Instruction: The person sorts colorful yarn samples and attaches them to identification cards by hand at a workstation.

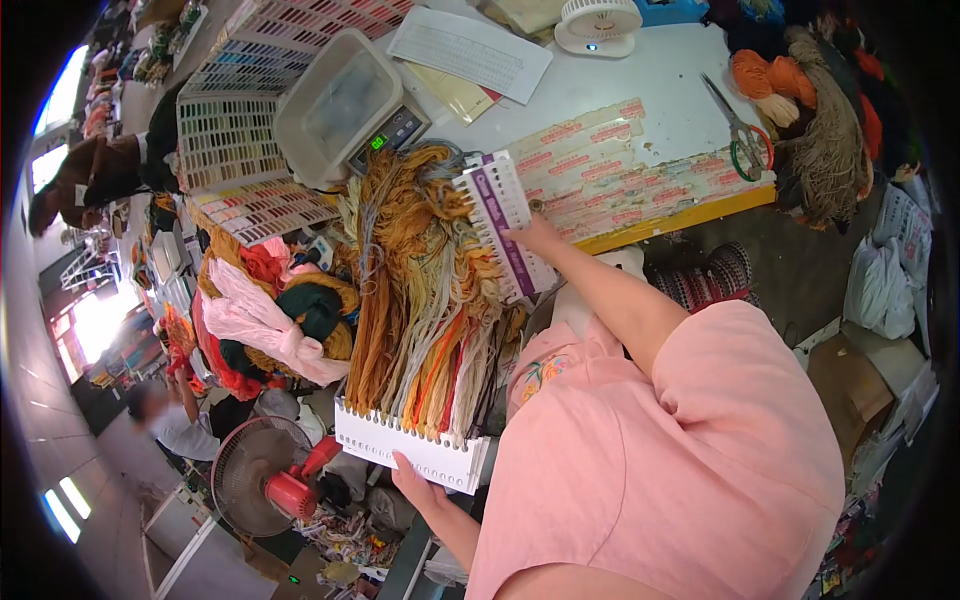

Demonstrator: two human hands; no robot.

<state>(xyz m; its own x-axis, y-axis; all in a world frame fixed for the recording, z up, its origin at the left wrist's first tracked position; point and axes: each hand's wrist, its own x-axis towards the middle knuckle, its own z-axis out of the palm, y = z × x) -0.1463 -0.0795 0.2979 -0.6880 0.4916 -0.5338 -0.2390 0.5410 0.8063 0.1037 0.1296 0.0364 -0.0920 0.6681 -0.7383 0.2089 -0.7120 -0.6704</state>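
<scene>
My left hand [418, 486] grips the edge of a white punched card [410, 448], thumb on its face and other fingers hidden underneath. Looped through the card's holes, a row of yarn hanks [400, 345] runs from brown and gold to orange, red and pale grey. In my right hand [537, 237] is a white punched card with a purple printed band [497, 228], pinched at its near edge. Yarn ends lie along that card's far side. Between the two cards the strands spread in a loose, partly tangled bundle.
A scale [385, 138] carries a plastic tub [335, 100] beside a fold-out colour chart [235, 150]. Scissors [742, 135] and a small white fan [597, 25] lie farther along the table. Pink yarn [265, 320] and a large fan [262, 475] stand past the bundle.
</scene>
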